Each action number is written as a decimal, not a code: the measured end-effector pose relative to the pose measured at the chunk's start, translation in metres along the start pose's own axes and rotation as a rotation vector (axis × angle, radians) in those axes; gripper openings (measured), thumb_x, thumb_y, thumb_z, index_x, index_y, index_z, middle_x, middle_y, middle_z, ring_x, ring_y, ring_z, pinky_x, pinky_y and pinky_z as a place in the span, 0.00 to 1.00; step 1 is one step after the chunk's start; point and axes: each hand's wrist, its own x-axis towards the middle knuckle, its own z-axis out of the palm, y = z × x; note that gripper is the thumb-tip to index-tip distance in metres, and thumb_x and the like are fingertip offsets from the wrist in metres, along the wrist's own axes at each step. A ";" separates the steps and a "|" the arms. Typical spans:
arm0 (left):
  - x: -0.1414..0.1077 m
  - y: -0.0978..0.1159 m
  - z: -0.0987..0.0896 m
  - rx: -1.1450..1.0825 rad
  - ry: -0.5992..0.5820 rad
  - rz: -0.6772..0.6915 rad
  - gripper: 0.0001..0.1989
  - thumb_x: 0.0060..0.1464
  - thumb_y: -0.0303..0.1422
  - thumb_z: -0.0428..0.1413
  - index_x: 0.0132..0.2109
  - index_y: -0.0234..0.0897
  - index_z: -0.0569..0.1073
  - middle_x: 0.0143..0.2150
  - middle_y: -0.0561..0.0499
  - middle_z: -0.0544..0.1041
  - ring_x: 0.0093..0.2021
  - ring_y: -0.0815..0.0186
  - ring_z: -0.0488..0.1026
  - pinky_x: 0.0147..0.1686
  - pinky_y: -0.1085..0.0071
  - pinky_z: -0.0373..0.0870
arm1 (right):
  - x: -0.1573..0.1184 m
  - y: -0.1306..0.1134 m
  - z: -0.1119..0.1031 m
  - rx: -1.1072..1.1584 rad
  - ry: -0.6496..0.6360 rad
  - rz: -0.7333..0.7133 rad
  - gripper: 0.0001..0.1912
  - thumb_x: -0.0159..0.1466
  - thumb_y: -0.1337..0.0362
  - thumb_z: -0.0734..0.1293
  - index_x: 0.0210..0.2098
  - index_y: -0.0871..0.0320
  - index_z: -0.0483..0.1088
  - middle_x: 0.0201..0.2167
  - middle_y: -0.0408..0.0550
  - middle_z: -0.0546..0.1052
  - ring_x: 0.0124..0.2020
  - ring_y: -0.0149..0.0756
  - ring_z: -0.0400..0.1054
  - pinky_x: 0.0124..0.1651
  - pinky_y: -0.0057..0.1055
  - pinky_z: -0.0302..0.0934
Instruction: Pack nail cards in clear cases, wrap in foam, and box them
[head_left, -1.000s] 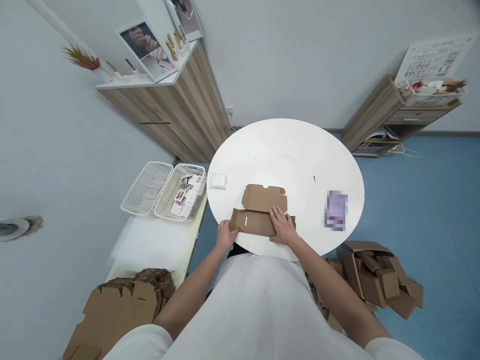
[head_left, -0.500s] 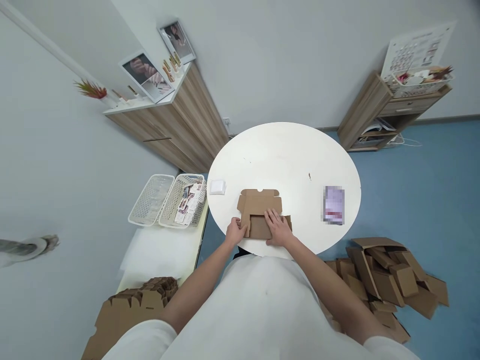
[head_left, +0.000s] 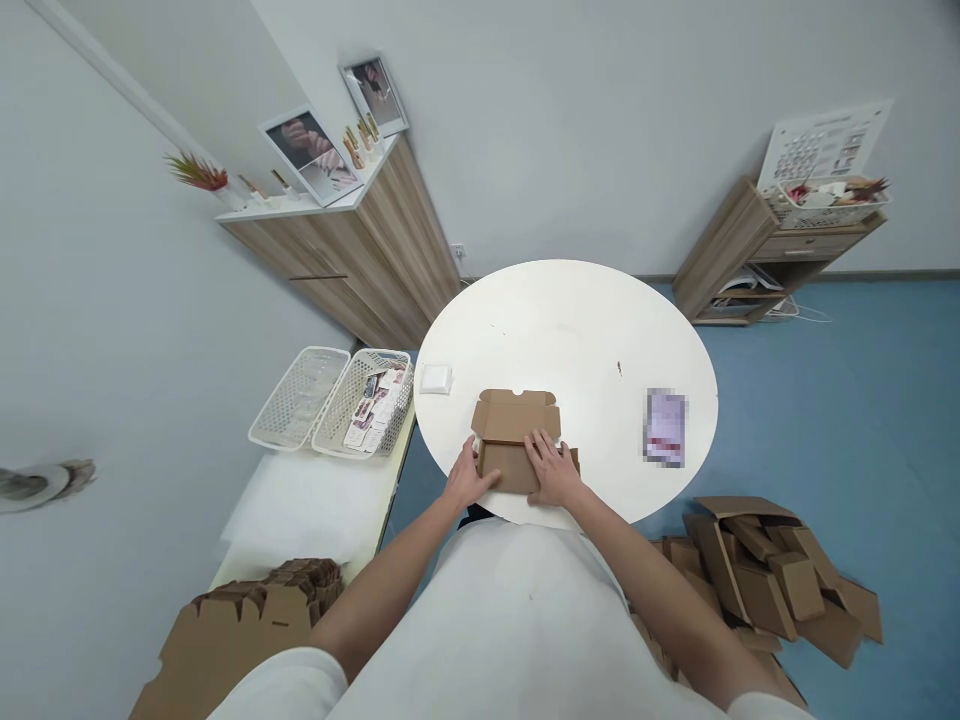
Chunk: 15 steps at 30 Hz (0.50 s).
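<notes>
A brown cardboard mailer box (head_left: 517, 420), partly folded, lies near the front edge of the white round table (head_left: 559, 300). Its lid panel spreads flat toward the far side, with small flaps at its corners. My left hand (head_left: 466, 476) grips the left side wall, the thumb reaching over into the shallow tray part. On the right part of the box rests my right hand (head_left: 553, 472), fingers across the inside and thumb near the front edge. A side flap sticks out beyond this hand, partly hidden by it.
A small white stack (head_left: 436, 379) and a blurred purple packet (head_left: 666, 428) lie on the table. At left are white baskets (head_left: 364, 400) and flat cardboard blanks (head_left: 240, 630). Several folded boxes (head_left: 780, 580) are heaped on the floor at right. Cabinets stand behind.
The box's left side wall now stands up, with my left hand further around it and its thumb inside. My right hand stays on the right part. The camera view has tilted slightly.
</notes>
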 end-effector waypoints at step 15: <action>0.012 0.009 0.003 0.075 -0.149 0.082 0.57 0.28 0.43 0.65 0.62 0.41 0.42 0.50 0.42 0.63 0.48 0.52 0.67 0.41 0.66 0.64 | -0.039 0.028 -0.003 0.533 0.308 0.518 0.40 0.59 0.48 0.52 0.62 0.64 0.31 0.61 0.61 0.50 0.60 0.47 0.46 0.54 0.43 0.50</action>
